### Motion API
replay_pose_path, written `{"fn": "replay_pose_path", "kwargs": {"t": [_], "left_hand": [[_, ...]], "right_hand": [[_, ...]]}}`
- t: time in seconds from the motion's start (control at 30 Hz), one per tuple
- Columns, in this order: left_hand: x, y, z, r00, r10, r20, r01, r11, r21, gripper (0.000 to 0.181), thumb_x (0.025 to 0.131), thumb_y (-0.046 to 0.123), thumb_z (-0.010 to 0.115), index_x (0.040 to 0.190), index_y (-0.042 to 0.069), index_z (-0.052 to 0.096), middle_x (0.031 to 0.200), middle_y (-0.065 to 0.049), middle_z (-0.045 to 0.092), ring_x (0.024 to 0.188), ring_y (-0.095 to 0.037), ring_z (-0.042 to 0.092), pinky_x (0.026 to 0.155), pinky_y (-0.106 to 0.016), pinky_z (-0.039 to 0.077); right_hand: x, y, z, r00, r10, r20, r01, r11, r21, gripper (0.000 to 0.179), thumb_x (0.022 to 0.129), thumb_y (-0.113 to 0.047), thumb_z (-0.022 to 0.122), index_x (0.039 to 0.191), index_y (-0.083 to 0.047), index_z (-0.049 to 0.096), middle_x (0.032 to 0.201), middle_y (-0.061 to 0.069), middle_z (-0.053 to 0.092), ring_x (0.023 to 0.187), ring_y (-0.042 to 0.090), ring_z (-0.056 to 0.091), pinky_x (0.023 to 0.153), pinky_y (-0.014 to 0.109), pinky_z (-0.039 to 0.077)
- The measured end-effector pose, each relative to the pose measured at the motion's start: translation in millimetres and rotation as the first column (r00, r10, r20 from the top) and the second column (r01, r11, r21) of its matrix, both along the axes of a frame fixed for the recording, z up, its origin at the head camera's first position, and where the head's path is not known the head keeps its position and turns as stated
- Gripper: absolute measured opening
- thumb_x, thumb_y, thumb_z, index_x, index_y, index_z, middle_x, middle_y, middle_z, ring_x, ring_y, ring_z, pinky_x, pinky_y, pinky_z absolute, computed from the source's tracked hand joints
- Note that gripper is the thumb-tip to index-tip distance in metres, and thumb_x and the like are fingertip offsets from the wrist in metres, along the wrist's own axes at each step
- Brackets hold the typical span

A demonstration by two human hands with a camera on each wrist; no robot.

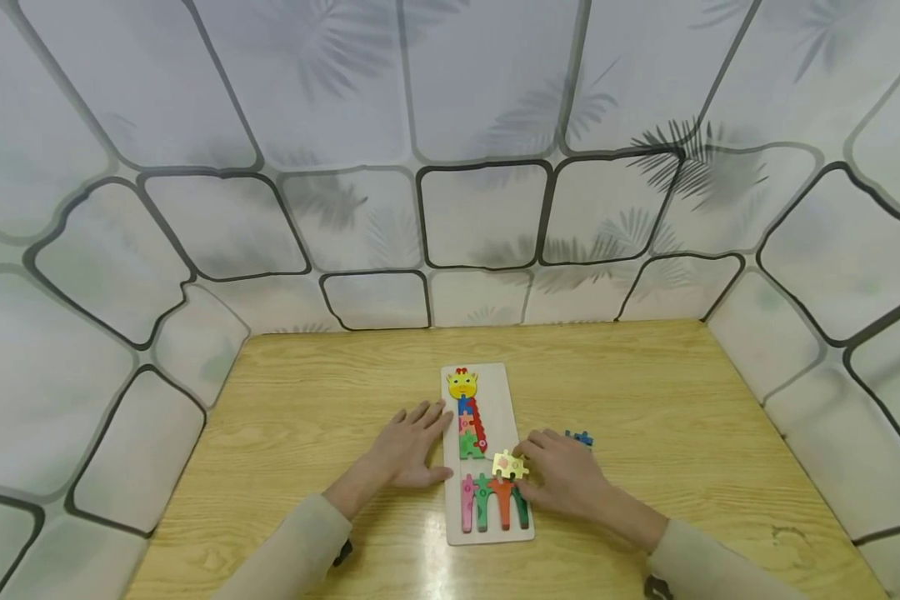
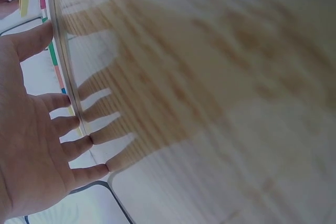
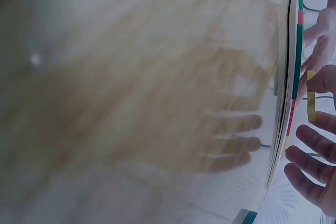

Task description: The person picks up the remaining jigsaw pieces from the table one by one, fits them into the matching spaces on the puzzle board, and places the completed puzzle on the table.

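A white puzzle board [image 1: 498, 408] lies on the table with a giraffe puzzle partly laid in it: yellow head [image 1: 462, 384], blue, pink and green neck pieces, a red mane [image 1: 478, 425] and several coloured leg pieces [image 1: 482, 504]. Over the gap between neck and legs, my right hand [image 1: 566, 475] pinches a yellow puzzle piece [image 1: 510, 465] between thumb and finger; the right wrist view shows this piece [image 3: 311, 95] edge-on, raised off the board. My left hand [image 1: 412, 446] lies with spread fingers at the board's left edge, fingertips touching it.
A blue puzzle piece [image 1: 581, 437] lies on the wooden table [image 1: 330, 375], just beyond the right hand. Patterned fabric walls [image 1: 480, 217] enclose the table at the back and both sides.
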State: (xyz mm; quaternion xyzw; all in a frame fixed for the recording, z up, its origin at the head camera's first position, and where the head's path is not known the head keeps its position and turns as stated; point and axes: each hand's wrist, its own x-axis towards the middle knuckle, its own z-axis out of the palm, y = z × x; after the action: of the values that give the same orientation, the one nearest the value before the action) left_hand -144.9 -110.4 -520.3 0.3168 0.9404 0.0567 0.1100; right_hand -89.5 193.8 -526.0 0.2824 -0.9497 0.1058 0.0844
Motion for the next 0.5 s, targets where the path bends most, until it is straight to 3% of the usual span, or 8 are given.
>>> {"fn": "replay_pose_path", "kwargs": {"t": [0.13,0.3,0.5], "left_hand": [[-0.1,0.0,-0.6,1.0,0.003,0.006,-0.003,1.0,0.002,0.095,0.093,0.066,0.06,0.166,0.013,0.034,0.176,-0.013,0.028,0.16,-0.041,0.033,0.125,-0.065,0.036],[0.3,0.2,-0.6,1.0,0.003,0.001,-0.003,1.0,-0.003,0.094,0.093,0.067,0.059,0.166,0.013,0.034,0.176,-0.013,0.028,0.16,-0.041,0.033,0.125,-0.065,0.036],[0.8,0.6,-1.0,1.0,0.006,-0.001,-0.006,1.0,-0.01,0.094,0.093,0.068,0.059,0.166,0.013,0.034,0.176,-0.012,0.028,0.16,-0.04,0.033,0.125,-0.064,0.036]], "right_hand": [[-2.7,-4,-1.7,0.999,0.011,0.032,-0.011,1.0,-0.016,0.035,0.084,-0.045,0.081,0.11,-0.023,0.075,0.1,-0.009,0.071,0.086,0.006,0.062,0.07,0.021,0.052],[-6.9,-12,-0.2,0.995,0.029,0.094,-0.029,1.0,0.0,0.035,0.087,-0.047,0.079,0.112,-0.024,0.075,0.103,-0.01,0.071,0.09,0.006,0.064,0.075,0.026,0.057],[-11.8,-18,1.2,0.99,0.093,0.106,-0.094,0.996,0.004,0.035,0.089,-0.047,0.078,0.114,-0.022,0.077,0.107,-0.008,0.072,0.094,0.008,0.066,0.079,0.027,0.059]]}}
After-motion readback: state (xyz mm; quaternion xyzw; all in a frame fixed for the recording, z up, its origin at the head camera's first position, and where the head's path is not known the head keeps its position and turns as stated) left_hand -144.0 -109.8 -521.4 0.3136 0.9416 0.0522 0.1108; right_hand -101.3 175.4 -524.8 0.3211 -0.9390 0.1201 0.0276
